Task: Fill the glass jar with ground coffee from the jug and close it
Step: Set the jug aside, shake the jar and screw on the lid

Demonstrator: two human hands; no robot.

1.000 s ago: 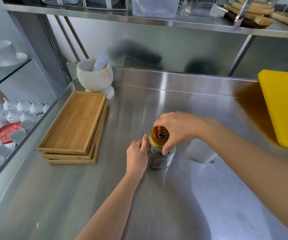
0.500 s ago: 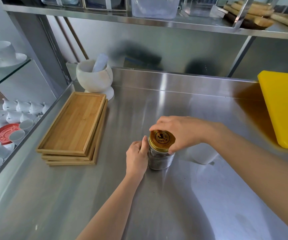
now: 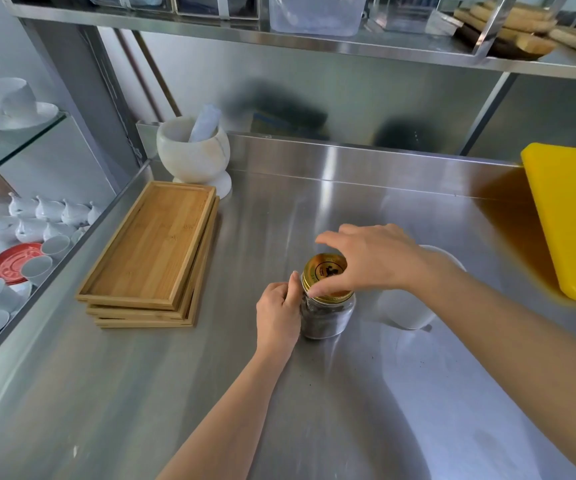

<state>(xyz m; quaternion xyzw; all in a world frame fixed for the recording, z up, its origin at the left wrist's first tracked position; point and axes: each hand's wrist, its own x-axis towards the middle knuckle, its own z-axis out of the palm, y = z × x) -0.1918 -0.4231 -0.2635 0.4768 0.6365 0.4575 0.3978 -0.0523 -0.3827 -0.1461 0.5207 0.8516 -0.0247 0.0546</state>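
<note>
A small glass jar [image 3: 328, 317] with dark ground coffee inside stands upright on the steel counter [image 3: 314, 393]. A gold lid [image 3: 326, 271] sits level on its mouth. My left hand [image 3: 277, 315] wraps the jar's left side. My right hand [image 3: 369, 259] reaches over the lid from the right, thumb and fingertips on its rim, index finger lifted. The white jug [image 3: 409, 310] stands just right of the jar, mostly hidden behind my right wrist.
A stack of bamboo trays [image 3: 151, 251] lies to the left, a white mortar with pestle [image 3: 193, 150] behind it. A yellow cutting board [image 3: 570, 216] lies at the right edge. White cups fill the glass shelves [image 3: 12, 233] on the left. A steel shelf [image 3: 314, 39] runs overhead.
The lid went from tilted in my right hand to sitting flat on the jar. My right hand has turned around the lid, and its fingers have spread. My left hand stayed on the jar.
</note>
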